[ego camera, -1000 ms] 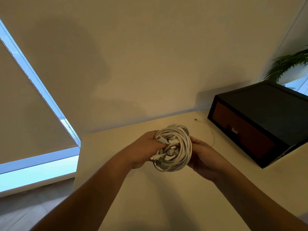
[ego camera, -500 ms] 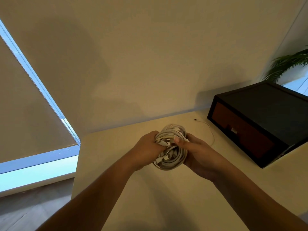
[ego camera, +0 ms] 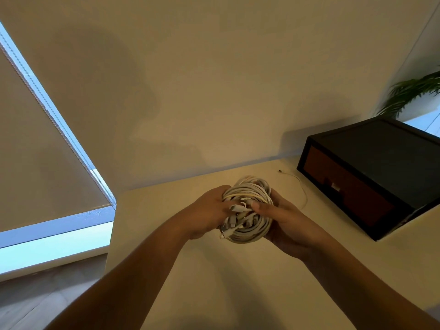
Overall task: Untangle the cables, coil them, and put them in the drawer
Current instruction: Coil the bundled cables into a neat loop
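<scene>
A thick bundle of white cables [ego camera: 250, 225], wound into a coil with several plug ends sticking out at its middle, is held above the table between both hands. My left hand [ego camera: 207, 210] grips its left side with fingers curled round the strands. My right hand [ego camera: 283, 222] grips the right side, its thumb pressed across the coil's middle. One loose white cable [ego camera: 300, 186] trails from behind the right hand across the table to a plug end near the drawer box. The dark drawer box [ego camera: 381, 163] with a brown drawer front [ego camera: 350, 189] stands at the right, its drawer closed.
The cream table [ego camera: 226, 282] runs to the wall behind and has its left edge near the window. A roller blind with a bead chain [ego camera: 47, 110] hangs at the left. A green plant [ego camera: 412, 91] stands behind the box.
My right thumb came over the front of the coil and now presses across its middle. The bundle stayed between both hands at about the same place.
</scene>
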A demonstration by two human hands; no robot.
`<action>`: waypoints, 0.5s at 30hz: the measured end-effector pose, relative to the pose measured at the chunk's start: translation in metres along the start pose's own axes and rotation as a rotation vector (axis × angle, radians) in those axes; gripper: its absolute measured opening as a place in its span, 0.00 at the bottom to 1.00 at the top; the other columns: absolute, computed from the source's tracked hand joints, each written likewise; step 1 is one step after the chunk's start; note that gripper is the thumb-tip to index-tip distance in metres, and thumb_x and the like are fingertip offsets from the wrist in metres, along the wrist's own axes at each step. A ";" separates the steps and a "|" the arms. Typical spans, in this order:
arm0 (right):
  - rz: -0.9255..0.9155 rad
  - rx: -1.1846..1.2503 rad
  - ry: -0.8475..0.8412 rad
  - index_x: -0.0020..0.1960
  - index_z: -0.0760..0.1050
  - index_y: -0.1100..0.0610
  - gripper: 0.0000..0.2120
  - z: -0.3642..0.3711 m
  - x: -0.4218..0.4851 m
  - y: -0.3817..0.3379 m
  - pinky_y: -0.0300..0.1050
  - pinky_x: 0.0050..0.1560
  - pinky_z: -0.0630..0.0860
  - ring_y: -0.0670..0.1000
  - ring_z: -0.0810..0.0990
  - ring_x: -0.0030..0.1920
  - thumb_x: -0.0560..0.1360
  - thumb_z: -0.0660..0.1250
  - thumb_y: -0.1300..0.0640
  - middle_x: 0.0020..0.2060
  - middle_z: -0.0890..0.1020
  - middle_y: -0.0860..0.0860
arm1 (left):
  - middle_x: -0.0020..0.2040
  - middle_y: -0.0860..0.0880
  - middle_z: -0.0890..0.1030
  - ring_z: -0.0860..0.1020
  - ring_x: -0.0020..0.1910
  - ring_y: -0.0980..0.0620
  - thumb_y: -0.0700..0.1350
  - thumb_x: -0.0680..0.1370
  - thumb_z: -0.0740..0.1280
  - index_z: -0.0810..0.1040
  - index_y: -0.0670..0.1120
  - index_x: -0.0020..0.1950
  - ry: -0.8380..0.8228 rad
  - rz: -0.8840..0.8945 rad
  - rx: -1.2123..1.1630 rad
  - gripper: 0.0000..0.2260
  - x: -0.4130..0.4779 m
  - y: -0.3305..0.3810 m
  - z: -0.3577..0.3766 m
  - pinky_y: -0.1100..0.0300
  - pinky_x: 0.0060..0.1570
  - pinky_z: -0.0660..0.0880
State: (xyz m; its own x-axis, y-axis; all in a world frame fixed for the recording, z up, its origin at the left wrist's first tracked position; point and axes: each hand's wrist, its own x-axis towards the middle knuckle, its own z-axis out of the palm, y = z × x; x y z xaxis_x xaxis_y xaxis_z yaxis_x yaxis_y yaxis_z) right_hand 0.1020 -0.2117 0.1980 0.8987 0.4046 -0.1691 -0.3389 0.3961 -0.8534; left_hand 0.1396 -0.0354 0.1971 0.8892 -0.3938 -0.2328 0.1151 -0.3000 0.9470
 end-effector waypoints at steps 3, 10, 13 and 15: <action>-0.018 0.051 -0.010 0.67 0.70 0.55 0.25 0.000 0.000 0.002 0.54 0.56 0.77 0.61 0.78 0.59 0.71 0.69 0.61 0.61 0.78 0.61 | 0.53 0.39 0.81 0.82 0.50 0.43 0.52 0.65 0.71 0.74 0.41 0.60 -0.066 0.004 -0.028 0.27 0.000 0.002 -0.002 0.45 0.47 0.78; 0.031 0.097 -0.087 0.69 0.68 0.56 0.28 -0.002 0.001 0.000 0.57 0.59 0.75 0.63 0.76 0.61 0.69 0.67 0.62 0.64 0.75 0.63 | 0.52 0.43 0.82 0.82 0.50 0.46 0.47 0.73 0.68 0.75 0.43 0.60 -0.148 0.024 -0.025 0.18 -0.001 0.005 -0.007 0.51 0.46 0.79; 0.050 0.045 -0.051 0.69 0.67 0.55 0.30 -0.002 0.003 -0.004 0.54 0.54 0.78 0.61 0.78 0.58 0.68 0.68 0.64 0.62 0.77 0.62 | 0.50 0.43 0.82 0.81 0.46 0.48 0.48 0.71 0.68 0.76 0.42 0.59 -0.095 0.037 0.005 0.18 -0.001 0.004 -0.005 0.52 0.43 0.78; 0.050 -0.032 0.037 0.70 0.64 0.52 0.32 -0.004 0.003 -0.006 0.51 0.52 0.80 0.60 0.80 0.57 0.70 0.71 0.65 0.61 0.78 0.60 | 0.50 0.39 0.81 0.80 0.44 0.46 0.49 0.69 0.67 0.76 0.42 0.57 -0.044 0.033 0.040 0.19 0.000 0.000 -0.004 0.46 0.42 0.76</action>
State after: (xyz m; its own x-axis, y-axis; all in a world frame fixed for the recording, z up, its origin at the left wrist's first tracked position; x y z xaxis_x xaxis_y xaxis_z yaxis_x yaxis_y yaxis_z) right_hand 0.1077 -0.2157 0.2006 0.8906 0.3922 -0.2301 -0.3755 0.3492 -0.8585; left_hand 0.1414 -0.0315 0.1981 0.8717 -0.4416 -0.2124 0.0677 -0.3207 0.9447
